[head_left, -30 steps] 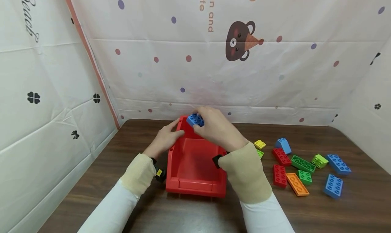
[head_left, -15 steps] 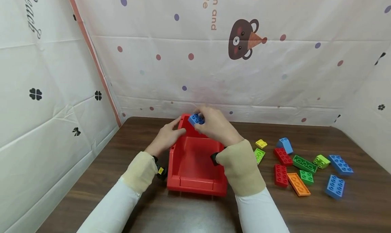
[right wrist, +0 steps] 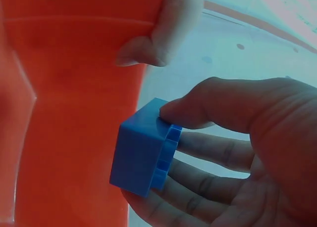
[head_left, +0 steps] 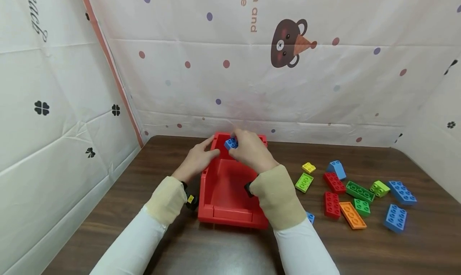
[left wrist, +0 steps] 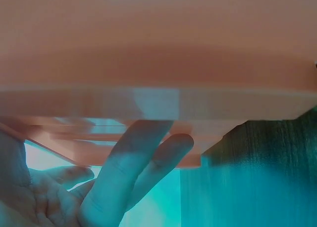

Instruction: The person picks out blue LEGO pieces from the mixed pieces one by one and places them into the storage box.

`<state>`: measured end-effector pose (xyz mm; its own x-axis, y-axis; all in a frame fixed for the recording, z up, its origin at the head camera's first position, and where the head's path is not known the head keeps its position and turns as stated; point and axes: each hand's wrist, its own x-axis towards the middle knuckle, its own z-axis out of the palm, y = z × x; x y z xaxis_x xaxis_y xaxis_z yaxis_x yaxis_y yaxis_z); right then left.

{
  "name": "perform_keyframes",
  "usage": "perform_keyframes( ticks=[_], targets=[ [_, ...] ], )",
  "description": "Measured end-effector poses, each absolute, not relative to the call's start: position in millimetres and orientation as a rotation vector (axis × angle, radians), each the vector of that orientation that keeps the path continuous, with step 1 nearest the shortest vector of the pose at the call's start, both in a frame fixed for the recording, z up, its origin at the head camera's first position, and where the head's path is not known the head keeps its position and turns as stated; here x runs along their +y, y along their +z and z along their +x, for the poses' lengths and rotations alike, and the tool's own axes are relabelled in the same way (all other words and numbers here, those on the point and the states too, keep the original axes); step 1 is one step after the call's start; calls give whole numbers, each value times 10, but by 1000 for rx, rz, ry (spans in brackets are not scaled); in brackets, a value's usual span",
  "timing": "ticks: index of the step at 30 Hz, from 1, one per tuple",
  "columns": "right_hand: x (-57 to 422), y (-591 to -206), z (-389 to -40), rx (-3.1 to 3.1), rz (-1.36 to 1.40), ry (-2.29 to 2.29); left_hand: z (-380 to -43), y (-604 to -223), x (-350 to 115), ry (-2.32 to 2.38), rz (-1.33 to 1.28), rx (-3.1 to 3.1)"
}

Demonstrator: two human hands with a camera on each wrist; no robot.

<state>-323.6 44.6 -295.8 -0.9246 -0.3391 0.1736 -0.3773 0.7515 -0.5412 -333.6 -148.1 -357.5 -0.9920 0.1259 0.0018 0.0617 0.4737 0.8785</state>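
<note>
A red open-fronted bin (head_left: 231, 215) stands on the table, with no bricks visible on its exposed floor. My left hand (head_left: 197, 159) holds its left side wall, thumb over the rim and fingers outside; the left wrist view shows those fingers (left wrist: 124, 167) against the bin's outer side. Over the bin's rear part, my right hand (head_left: 252, 150) pinches a blue toy brick (head_left: 231, 143) between thumb and fingers. In the right wrist view, the brick (right wrist: 138, 148) has its studs turned towards the palm. Part of it is hidden by the hand.
To the right lie several loose bricks, among them a yellow one (head_left: 308, 167), a lime one (head_left: 304, 182), an orange one (head_left: 353, 215) and a red one (head_left: 331, 205). A blue brick (head_left: 310, 217) peeks out beside my right forearm. A printed sheet (head_left: 180, 87) hangs behind the table.
My right hand has gone slightly lower with the blue brick, and its forearm has shifted left, uncovering the lime brick and another blue one. The left hand keeps its hold on the bin.
</note>
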Motion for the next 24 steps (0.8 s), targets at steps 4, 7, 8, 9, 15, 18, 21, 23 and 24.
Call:
perform_keyframes(
  ticks=[4, 7, 8, 9, 15, 18, 21, 23, 24],
  targets=[
    [423, -3004, -3248, -2867, 572, 887, -3341, -3584, -1483, 1573, 178, 2641],
    [401, -3039, -3271, -2862, 570, 858, -3348, -3592, -1485, 1577, 188, 2636],
    [392, -3049, -3278, -2861, 570, 853, -3351, -3593, -1484, 1578, 190, 2636],
    [383, -3057, -3285, -2862, 570, 847, -3353, -3594, -1484, 1578, 190, 2637],
    [341, -3100, -3314, -2885, 566, 788, -3374, -3598, -1477, 1572, 185, 2640],
    [320, -3119, -3313, -2887, 551, 776, -3381, -3592, -1476, 1569, 179, 2639],
    [291, -3138, -3305, -2886, 543, 792, -3381, -3588, -1479, 1569, 171, 2642],
    [268, -3152, -3298, -2890, 541, 802, -3377, -3586, -1479, 1570, 167, 2645],
    [258, -3159, -3294, -2895, 539, 805, -3377, -3588, -1478, 1570, 166, 2645]
  ],
)
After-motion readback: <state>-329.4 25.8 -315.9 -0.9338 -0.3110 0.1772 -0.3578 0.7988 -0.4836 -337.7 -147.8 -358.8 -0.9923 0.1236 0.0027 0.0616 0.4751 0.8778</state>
